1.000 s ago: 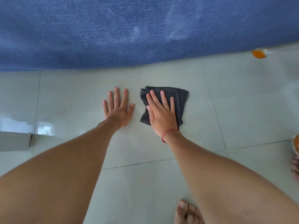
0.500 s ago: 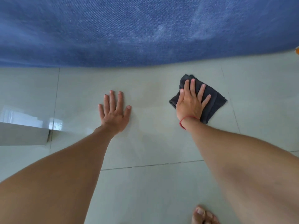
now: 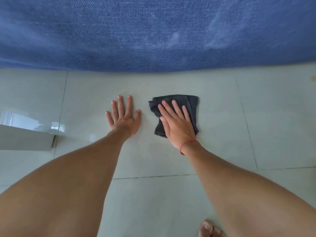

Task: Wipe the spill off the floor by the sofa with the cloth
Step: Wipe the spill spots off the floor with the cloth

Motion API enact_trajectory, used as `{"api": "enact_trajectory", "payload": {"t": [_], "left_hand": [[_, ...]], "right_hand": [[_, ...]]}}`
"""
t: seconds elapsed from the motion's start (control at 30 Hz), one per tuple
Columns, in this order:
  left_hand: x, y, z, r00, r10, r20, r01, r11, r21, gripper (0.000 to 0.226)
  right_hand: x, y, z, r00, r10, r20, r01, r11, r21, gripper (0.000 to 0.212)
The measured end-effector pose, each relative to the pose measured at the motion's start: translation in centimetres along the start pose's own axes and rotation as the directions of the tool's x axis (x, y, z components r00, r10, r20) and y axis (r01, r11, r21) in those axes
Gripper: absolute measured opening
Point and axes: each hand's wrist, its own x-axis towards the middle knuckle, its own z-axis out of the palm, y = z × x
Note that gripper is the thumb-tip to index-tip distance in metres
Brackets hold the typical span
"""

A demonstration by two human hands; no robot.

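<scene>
A folded dark cloth (image 3: 177, 101) is pressed flat under the spread right hand (image 3: 177, 127) on the tiled floor (image 3: 222, 134) just before the blue sofa (image 3: 153, 31); the left hand (image 3: 124, 118) is splayed, empty, beside it. No spill can be made out, so wiping seems nearly finished.

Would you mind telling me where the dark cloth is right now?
The dark cloth lies flat on the tiled floor under the right hand, just right of the left hand, before the blue sofa.

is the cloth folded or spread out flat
Folded. The cloth shows stacked layered edges along its top and left side, bunched into a compact pad under the right hand.
</scene>
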Motion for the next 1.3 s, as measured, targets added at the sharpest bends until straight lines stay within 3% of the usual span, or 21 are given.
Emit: {"api": "enact_trajectory", "payload": {"t": [0.1, 0.23, 0.33, 0.43, 0.6, 0.73, 0.87, 0.97, 1.13, 1.23, 1.3], "left_hand": [[0.0, 1.1, 0.2, 0.999, -0.032, -0.031, 0.030, 0.998, -0.053, 0.062], [0.4, 0.6, 0.3, 1.000, -0.003, -0.021, 0.003, 1.000, -0.026, 0.062], [0.5, 0.6, 0.4, 1.000, -0.003, -0.016, 0.003, 0.999, -0.034, 0.061], [0.6, 0.7, 0.4, 1.000, -0.006, -0.021, 0.005, 1.000, -0.027, 0.061], [0.7, 0.7, 0.0, 1.000, 0.002, 0.016, -0.001, 0.999, -0.041, 0.061], [0.3, -0.7, -1.0, 0.998, 0.067, 0.002, -0.066, 0.995, -0.072, 0.059], [-1.3, -4.1, -1.3, 0.991, 0.070, -0.119, -0.076, 0.996, -0.054, 0.059], [-2.2, -7.2, -1.5, 0.987, 0.032, -0.158, -0.034, 0.999, -0.006, 0.060], [-2.4, -9.9, -0.9, 0.990, -0.066, -0.128, 0.062, 0.997, -0.036, 0.060], [-2.0, -10.0, -0.5, 0.989, -0.059, -0.136, 0.052, 0.997, -0.052, 0.060], [-1.9, -10.1, -0.5, 0.989, -0.057, -0.134, 0.050, 0.997, -0.052, 0.060]], "right_hand": [[-0.5, 3.8, -1.1, 0.974, 0.220, -0.056, -0.221, 0.975, -0.013, 0.055], [2.8, 8.5, -2.8, 0.838, 0.538, -0.095, -0.533, 0.843, 0.076, 0.048], [6.1, 9.1, -3.5, 0.764, 0.637, -0.106, -0.621, 0.769, 0.152, 0.048], [7.6, 7.4, -3.0, 0.809, 0.580, -0.095, -0.565, 0.813, 0.142, 0.048], [7.3, 0.3, -1.1, 0.966, 0.255, -0.030, -0.254, 0.966, 0.057, 0.047], [3.6, -4.6, 0.5, 0.995, 0.096, 0.035, -0.099, 0.990, 0.097, 0.046], [-0.5, -2.0, 0.5, 1.000, -0.012, -0.009, 0.013, 1.000, 0.021, 0.048], [-2.7, 1.5, -0.2, 0.990, 0.132, -0.047, -0.133, 0.991, -0.011, 0.051], [0.0, 1.5, -0.8, 0.900, 0.431, -0.062, -0.424, 0.900, 0.105, 0.047], [2.9, -1.4, -0.4, 0.878, 0.473, -0.068, -0.462, 0.877, 0.136, 0.047], [4.5, -3.8, 0.3, 0.905, 0.423, -0.044, -0.416, 0.902, 0.117, 0.047]]}}
